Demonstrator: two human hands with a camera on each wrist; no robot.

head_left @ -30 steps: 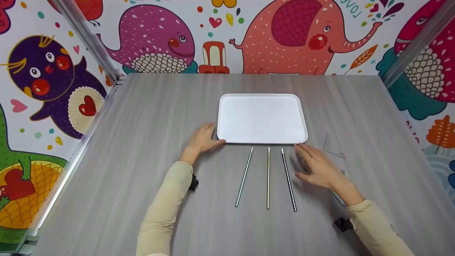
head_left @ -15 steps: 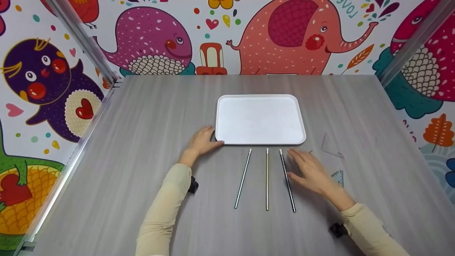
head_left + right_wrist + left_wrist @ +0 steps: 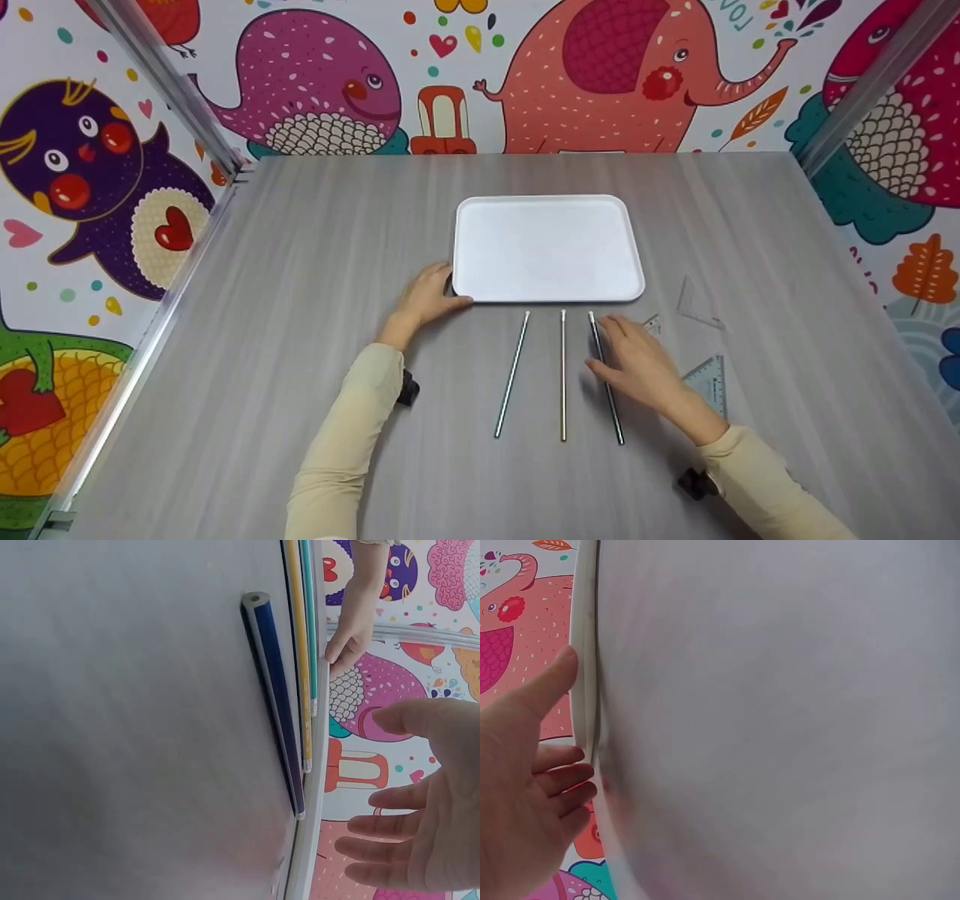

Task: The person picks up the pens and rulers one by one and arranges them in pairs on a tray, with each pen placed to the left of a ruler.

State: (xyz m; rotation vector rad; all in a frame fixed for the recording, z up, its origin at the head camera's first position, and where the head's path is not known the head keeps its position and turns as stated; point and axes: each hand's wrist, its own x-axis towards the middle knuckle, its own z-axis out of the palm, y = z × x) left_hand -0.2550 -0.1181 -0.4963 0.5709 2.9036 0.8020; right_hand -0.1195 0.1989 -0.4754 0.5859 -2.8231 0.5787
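My left hand [image 3: 427,300] touches the near left corner of a white tray [image 3: 547,247], thumb at the front edge and fingers along the side. In the left wrist view those fingers look relaxed. Three unsharpened pencils lie before the tray, eraser ends toward it: a green one [image 3: 511,375], a yellow one [image 3: 563,382] and a dark blue one [image 3: 277,705]. Above the dark blue pencil hovers my right hand [image 3: 637,364], fingers and thumb spread, holding nothing. From the head view it covers part of that pencil; the right wrist view shows them apart.
Right of my right hand lie a blue-marked set square [image 3: 709,382], partly hidden by the arm, a clear set square [image 3: 700,305] and a small clear piece with markings [image 3: 654,323]. Cartoon-printed walls and metal posts [image 3: 161,82] border the grey table [image 3: 315,247].
My right hand has moved left from the tray's near right corner to over the dark blue pencil, uncovering the set squares. My left hand has stayed at the tray corner.
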